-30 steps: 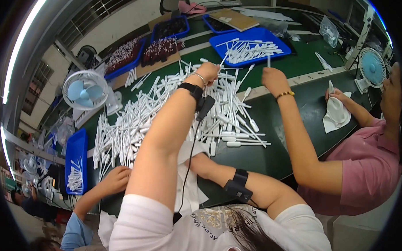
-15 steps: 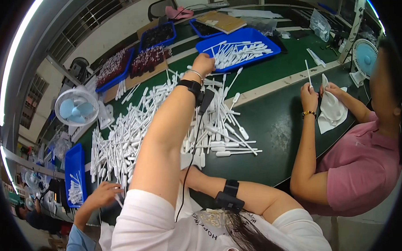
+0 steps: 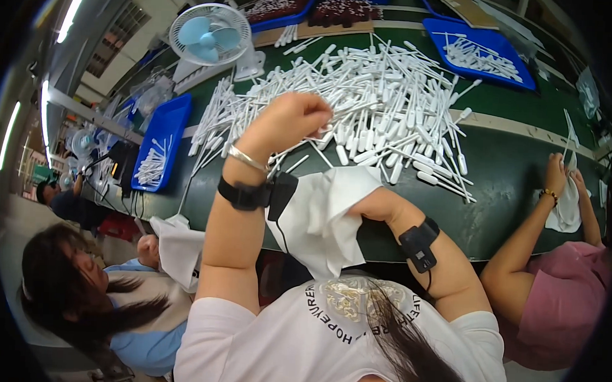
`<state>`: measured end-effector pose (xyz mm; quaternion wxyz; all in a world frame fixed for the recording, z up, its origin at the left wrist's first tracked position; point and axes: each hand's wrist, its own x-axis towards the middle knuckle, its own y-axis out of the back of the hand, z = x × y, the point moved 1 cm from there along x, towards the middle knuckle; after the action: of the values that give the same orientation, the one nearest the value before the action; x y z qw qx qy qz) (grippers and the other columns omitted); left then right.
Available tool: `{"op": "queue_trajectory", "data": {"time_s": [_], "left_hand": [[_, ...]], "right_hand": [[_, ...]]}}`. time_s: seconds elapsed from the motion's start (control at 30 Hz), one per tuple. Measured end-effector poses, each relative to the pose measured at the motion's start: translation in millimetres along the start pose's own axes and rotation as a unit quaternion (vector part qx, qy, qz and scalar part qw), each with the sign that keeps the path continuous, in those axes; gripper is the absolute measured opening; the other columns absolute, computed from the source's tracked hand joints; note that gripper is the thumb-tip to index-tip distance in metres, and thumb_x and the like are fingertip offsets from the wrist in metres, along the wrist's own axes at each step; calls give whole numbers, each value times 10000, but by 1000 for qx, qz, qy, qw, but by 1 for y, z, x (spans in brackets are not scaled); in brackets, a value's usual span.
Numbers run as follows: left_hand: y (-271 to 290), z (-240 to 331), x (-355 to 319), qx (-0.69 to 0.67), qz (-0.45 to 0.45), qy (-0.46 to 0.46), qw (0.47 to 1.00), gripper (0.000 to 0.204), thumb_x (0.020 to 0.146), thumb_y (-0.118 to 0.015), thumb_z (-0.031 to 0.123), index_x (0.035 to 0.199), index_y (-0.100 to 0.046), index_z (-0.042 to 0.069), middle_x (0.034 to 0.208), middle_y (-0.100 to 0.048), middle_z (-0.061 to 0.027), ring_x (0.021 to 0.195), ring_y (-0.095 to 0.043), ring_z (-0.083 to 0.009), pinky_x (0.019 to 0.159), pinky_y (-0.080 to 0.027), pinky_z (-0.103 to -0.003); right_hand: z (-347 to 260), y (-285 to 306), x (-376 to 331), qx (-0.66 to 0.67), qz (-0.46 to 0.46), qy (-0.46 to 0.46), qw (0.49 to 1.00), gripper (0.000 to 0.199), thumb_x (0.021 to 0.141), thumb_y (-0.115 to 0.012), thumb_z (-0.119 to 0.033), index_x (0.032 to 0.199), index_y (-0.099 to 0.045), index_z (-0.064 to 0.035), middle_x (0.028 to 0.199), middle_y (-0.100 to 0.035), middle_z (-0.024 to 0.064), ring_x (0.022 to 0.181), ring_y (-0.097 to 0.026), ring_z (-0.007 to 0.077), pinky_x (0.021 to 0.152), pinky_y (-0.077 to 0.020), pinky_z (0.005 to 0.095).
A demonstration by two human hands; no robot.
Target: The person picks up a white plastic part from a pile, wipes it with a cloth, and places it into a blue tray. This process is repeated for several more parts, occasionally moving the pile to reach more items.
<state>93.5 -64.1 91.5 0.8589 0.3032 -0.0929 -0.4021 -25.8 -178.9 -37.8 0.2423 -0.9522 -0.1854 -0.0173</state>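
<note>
A large heap of white plastic sticks with thick, bulb-like ends (image 3: 383, 93) covers the green table in front of me. My left hand (image 3: 291, 120), fingers curled together, hovers at the heap's near left edge; whatever its fingertips pinch, if anything, is hidden. Below it, a white cloth (image 3: 322, 218) hangs in folds at the table's near edge. My right hand (image 3: 379, 206) is closed on the cloth's right side, with most of its fingers covered by the fabric.
Blue trays with more sticks stand at back right (image 3: 519, 80) and left (image 3: 184, 106). A fan (image 3: 210, 36) is behind at left. Co-workers sit on both sides: one at right holds a cloth (image 3: 567, 207) and stick, one at left a white cloth (image 3: 179, 247).
My left hand has come back from the far blue tray to the heap's near side. The cloth and right hand now show more fully, and the whole view has shifted.
</note>
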Motion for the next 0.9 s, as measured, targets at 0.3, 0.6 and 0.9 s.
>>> {"op": "queue_trajectory", "data": {"time_s": [0.3, 0.6, 0.9], "left_hand": [[-15, -113, -91, 337, 123, 133, 924, 140, 705, -553, 155, 766, -605, 40, 739, -603, -125, 703, -568, -299, 625, -449, -363], [-20, -127, -118, 321, 146, 204, 913, 159, 692, -575, 155, 808, -578, 47, 776, -574, -119, 752, -553, -291, 652, -441, -352], [-12, -101, -148, -86, 123, 165, 975, 124, 759, -561, 91, 857, -541, 17, 733, -583, -99, 573, -532, -175, 535, -441, -269]], "right_hand": [[-3, 1, -3, -224, -53, -17, 973, 377, 635, -700, -98, 979, -563, -28, 932, -579, 57, 851, -531, 133, 754, -429, 259], [-2, -2, 4, -172, -35, -46, 983, 359, 643, -695, -91, 969, -561, -23, 931, -581, 47, 832, -538, 126, 743, -431, 256], [9, 10, 7, -87, 13, -18, 996, 290, 766, -591, -118, 1038, -528, -42, 1009, -555, 46, 918, -514, 118, 816, -405, 255]]}}
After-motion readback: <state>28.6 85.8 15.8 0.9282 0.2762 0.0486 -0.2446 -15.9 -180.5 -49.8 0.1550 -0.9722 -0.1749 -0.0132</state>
